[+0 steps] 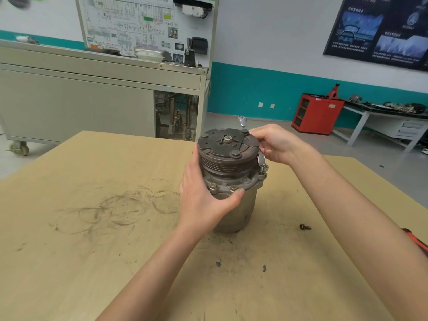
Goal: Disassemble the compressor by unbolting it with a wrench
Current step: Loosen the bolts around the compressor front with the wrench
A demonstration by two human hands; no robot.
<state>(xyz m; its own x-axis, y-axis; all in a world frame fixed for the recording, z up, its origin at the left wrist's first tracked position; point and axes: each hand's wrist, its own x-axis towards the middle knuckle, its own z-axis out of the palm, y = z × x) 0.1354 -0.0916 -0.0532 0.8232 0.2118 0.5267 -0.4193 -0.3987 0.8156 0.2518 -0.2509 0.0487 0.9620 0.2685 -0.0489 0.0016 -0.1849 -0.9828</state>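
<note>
The compressor [231,172] stands upright on the table [92,228], a little right of the middle of the frame, with its pulley and clutch plate facing up. The left hand [203,198] wraps around the housing just under the flange, thumb pressed on the flange rim, steadying it. The right hand [278,144] is at the right side of the pulley, fingers curled round what looks like a small bright wrench [261,158]. Most of the tool is hidden by the hand, so I can't say for sure that its head sits on the bolt just below it.

I'd judge the job to be at an early stage. One loose bolt [305,227] lies on the table at lower right of the compressor, so at least one is out. Several flange bolts [213,186] are still seated along the near edge and the right side, and the centre nut [228,139] on the clutch plate is in place. The housing halves have not been parted.

There is little writing to read. No brand or label shows on the compressor. The dark poster [379,31] at upper right carries Chinese text too small to make out, and the wiring-diagram board [139,22] at upper left is equally illegible. A red-handled tool [416,243] pokes in at the right edge.
</note>
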